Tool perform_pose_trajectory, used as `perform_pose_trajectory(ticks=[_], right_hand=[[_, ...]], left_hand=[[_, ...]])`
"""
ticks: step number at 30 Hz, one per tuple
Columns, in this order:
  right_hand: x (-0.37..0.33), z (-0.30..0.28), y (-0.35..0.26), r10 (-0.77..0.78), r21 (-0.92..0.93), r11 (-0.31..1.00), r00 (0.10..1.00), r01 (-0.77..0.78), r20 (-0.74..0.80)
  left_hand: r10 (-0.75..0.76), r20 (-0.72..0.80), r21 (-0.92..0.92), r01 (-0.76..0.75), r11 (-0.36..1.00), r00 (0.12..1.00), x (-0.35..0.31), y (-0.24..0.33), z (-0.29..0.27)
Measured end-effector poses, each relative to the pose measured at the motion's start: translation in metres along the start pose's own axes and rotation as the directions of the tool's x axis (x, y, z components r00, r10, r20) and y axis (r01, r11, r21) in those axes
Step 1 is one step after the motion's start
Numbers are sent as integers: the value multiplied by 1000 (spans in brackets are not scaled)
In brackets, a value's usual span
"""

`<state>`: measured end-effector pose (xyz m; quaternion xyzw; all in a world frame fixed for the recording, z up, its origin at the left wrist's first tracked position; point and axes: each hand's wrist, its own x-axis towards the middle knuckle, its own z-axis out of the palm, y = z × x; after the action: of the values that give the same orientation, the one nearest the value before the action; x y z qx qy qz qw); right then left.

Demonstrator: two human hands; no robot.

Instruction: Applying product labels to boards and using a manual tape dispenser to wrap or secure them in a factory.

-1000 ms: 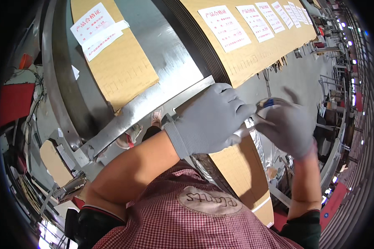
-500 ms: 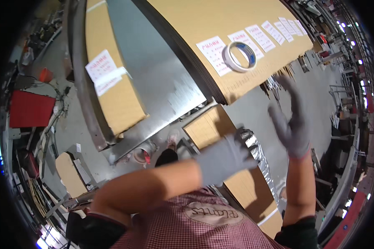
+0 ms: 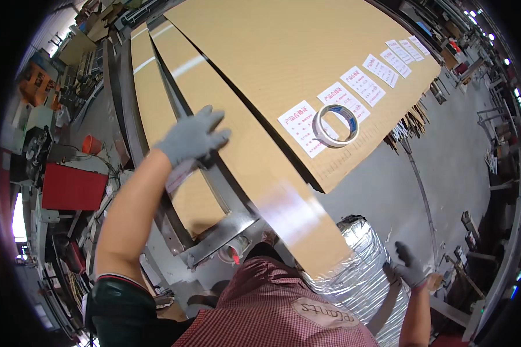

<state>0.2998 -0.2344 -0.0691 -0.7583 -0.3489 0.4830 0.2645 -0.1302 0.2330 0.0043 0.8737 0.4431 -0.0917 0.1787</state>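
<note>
Grey floor (image 3: 463, 127) right of the wide cardboard (image 3: 283, 52); left of it, the long strip (image 3: 246, 153), likely bendy lengthwise, best held by its 2 edges; left hand (image 3: 194, 137) over the strip, fingers wide; right hand (image 3: 411, 270) on the wide cardboard's near side, fingers parted.

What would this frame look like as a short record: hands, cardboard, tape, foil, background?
Left hand: grey-gloved, open, fingers spread over the long narrow tan cardboard panel; contact unclear
Right hand: grey-gloved, open, near the crinkled silver foil covering
Panel: slanting between the hands, near end overlapping the foil in view
Tape: white ring-shaped tape roll with blue inside, lying over white paper labels with red print
Under labels: broad tan cardboard sheet
Background, left: small orange container, flat red panel
</note>
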Motion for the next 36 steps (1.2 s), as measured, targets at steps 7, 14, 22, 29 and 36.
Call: perform_pose_trajectory(ticks=[7,14,22,29,36], right_hand=[[22,-15,40,241,203,915,877,-348,417],[69,-65,8,397,-53,909,819,-414,413],[152,85,-157,-93,620,784,992,17,89],[182,155,-203,-181,924,377,974,-61,138],[100,102,-173,-131,839,543,986,-14,101]], left_hand=[[-75,-400,-698,-250,671,914,41,-68,52],[200,-647,-102,-343,934,736,38,100,13],[91,-220,-381,-171,909,971,115,135,8],[323,-416,-116,-402,908,850,126,80,6],[695,-336,-147,-764,628,636,5,186,58]])
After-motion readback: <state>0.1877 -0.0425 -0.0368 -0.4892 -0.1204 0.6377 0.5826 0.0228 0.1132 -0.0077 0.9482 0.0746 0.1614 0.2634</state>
